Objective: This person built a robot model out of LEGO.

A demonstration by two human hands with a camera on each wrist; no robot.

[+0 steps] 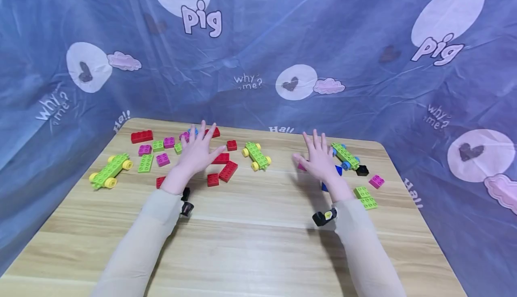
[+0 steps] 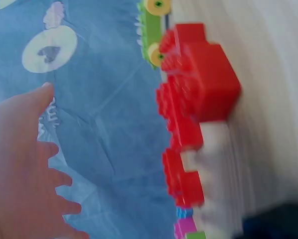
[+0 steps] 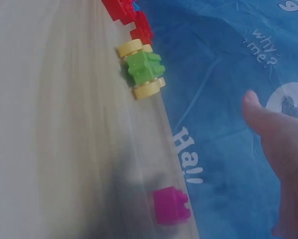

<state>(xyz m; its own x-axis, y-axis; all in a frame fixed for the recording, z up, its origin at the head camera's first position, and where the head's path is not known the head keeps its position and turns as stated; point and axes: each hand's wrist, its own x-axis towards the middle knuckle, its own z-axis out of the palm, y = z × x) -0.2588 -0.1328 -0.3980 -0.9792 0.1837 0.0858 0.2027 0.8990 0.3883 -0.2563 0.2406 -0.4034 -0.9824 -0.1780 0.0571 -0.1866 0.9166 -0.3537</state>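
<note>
Left hand (image 1: 195, 155) hovers above a bunch of red bricks (image 1: 228, 171), right hand (image 1: 319, 159) is up near a little green car with blue wheels (image 1: 345, 155), and the fingers on both are spread wide. There's a green car with yellow wheels (image 1: 256, 154) on the worktop (image 1: 250, 243) between the hands, plus another yellow-wheeled car (image 1: 110, 172) way over on the left with some pink bricks (image 1: 163, 159) and green bricks (image 1: 145, 163) near it.

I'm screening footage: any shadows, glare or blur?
Head: a shadow beside the right sleeve, pale glare on the wooden tabletop; left wrist: nearest red toy brick soft, dark object at bottom right blurred; right wrist: hazy, broad shadow near the magenta toy brick.
</note>
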